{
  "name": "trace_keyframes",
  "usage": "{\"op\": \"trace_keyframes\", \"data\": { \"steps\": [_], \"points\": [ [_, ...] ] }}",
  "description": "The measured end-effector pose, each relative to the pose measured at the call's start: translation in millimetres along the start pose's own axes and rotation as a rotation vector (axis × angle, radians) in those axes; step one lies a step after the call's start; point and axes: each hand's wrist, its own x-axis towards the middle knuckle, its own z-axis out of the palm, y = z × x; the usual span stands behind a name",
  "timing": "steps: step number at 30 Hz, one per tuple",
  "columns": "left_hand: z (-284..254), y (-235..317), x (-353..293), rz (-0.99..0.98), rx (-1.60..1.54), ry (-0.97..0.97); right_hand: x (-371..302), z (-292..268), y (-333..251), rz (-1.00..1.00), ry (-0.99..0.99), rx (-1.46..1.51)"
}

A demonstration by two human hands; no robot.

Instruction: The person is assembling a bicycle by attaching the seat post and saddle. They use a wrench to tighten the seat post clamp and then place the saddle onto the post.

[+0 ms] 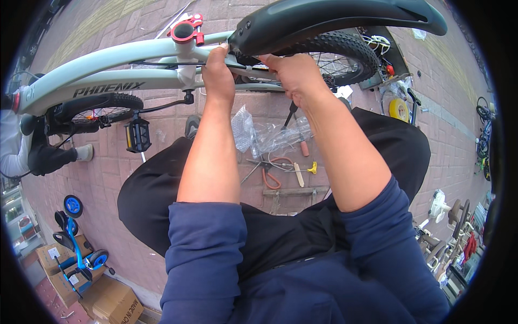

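Observation:
A white bicycle frame [121, 54] stretches across the top of the head view, with a red seat clamp [186, 29] on its seat tube. Over the knobby rear tyre [353, 51] sits a black mudguard [334, 21]. My left hand [219, 75] is closed where the frame meets the mudguard's front end, its thumb uppermost against the joint. To its right, my right hand [297, 75] is also closed, fingers reaching in beneath the mudguard beside the tyre. What either hand's fingertips grip is hidden. Below the right hand a black rod [291, 114] slants down.
Clear plastic wrap [270, 135], orange-handled cutters [271, 175] and a yellow-handled tool [312, 168] lie on the paving between my legs. A roll of yellow tape [399, 109] lies right. Another person's leg [51, 151] is at left, above a blue child's bike [80, 251] and cardboard boxes [113, 299].

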Motion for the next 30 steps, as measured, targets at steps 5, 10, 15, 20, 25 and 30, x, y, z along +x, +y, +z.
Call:
{"op": "trace_keyframes", "data": {
  "steps": [5, 10, 15, 20, 25, 30],
  "points": [
    [-7, -1, 5, 0.108, 0.066, 0.015, -41, 36, 2, 0.462, -0.336, 0.492],
    [-5, -1, 7, -0.108, -0.154, -0.029, -57, 54, 15, 0.312, -0.346, 0.687],
    [-1, 4, -2, -0.017, 0.014, 0.008, -42, 12, 22, 0.12, -0.276, 0.289],
    [-3, 3, -1, -0.006, 0.056, -0.009, -29, -6, 3, 0.075, -0.298, 0.015],
    [-8, 6, -1, -0.024, 0.024, -0.047, -32, -21, -20, -0.008, -0.261, 0.137],
    [-3, 8, -1, -0.032, 0.0, -0.046, -36, -13, -20, -0.041, -0.135, 0.532]
  ]
}}
